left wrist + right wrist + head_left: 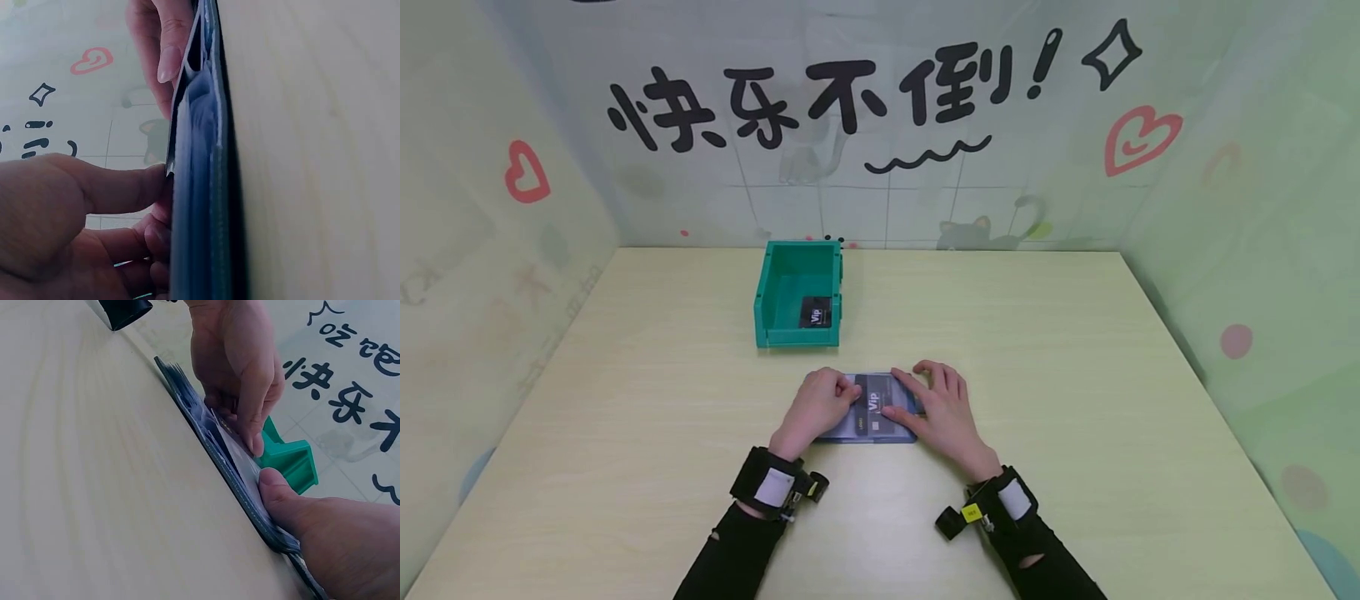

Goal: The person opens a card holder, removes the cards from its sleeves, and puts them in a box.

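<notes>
A card holder booklet (842, 432) with clear sleeves lies open on the table before me. Across its page is a dark card (874, 407) printed "Vip". My left hand (818, 404) pinches the card's left edge between thumb and curled fingers; in the left wrist view, its thumb (128, 190) meets the card's edge above the stacked sleeves. My right hand (946, 417) rests at the holder's right side, thumb on the card's right part and forefinger reaching the top right corner. The right wrist view shows that thumb (275, 490) pressing down on the page.
Behind the holder stands a green plastic bin (797, 337) with another dark "Vip" card (816, 312) inside. Printed cloth walls (880, 208) enclose the pale wooden table (1060, 333) at the back and sides. Both wrists wear strapped cameras.
</notes>
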A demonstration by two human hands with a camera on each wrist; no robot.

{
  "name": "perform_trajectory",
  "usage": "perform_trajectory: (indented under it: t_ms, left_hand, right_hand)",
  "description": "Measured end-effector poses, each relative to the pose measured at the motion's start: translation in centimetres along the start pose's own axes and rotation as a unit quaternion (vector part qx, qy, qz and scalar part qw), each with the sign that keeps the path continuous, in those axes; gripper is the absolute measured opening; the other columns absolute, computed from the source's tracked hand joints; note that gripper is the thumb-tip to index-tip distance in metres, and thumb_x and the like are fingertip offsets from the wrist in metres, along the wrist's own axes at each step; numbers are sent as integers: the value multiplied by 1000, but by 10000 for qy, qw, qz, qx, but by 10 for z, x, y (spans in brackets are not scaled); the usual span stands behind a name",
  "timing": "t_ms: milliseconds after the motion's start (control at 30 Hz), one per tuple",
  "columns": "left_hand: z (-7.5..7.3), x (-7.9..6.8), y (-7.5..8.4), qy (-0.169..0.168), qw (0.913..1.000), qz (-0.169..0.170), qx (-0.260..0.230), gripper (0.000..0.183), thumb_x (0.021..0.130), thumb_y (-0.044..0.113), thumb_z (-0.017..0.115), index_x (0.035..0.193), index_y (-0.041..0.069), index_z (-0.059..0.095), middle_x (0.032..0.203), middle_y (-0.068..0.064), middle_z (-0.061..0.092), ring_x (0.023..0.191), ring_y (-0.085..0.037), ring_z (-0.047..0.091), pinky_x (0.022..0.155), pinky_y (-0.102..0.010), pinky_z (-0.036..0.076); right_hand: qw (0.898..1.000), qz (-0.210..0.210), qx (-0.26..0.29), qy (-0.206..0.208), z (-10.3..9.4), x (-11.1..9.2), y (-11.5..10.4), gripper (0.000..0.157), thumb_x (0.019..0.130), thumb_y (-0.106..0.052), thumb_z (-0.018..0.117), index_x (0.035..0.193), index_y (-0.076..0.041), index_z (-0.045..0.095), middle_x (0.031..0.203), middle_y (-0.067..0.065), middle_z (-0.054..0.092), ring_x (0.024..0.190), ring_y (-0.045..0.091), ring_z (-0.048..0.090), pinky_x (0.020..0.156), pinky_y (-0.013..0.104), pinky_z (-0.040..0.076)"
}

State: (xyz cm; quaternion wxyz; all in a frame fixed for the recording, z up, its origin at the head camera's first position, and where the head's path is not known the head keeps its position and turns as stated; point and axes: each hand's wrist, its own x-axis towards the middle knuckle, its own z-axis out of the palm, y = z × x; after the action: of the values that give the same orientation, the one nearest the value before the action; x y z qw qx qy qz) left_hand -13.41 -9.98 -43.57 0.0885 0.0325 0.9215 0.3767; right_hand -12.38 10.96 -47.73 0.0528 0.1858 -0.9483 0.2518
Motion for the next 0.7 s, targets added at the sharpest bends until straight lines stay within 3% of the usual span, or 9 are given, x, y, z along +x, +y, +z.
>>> perform_trajectory:
  t_ms: [133,300,700]
  left_hand:
    - [0,-2,-1,43,9998,131,135,23,95,22,69,84,3,75,68,-5,55,70,-18,50,61,-26,32]
    - [1,-3,-1,49,9996,141,227,28,91,29,75,84,2,75,80,-7,63,78,-19,52,67,-26,34]
    - [-8,-2,-5,-241,9996,-130,33,26,93,27,73,84,4,67,75,-5,52,75,-19,49,65,-27,34]
  right_hand:
    - [10000,-14,10,-11,1,-1,0,62,90,-49,69,144,-20,57,137,16,45,131,41,36,113,61,26]
    - [10000,-47,-29,24,2,0,1,63,90,-49,70,143,-20,57,137,16,46,130,41,36,113,61,26]
    - [10000,-36,-80,44,4,0,2,62,90,-50,69,143,-21,57,137,15,45,130,41,36,113,60,26]
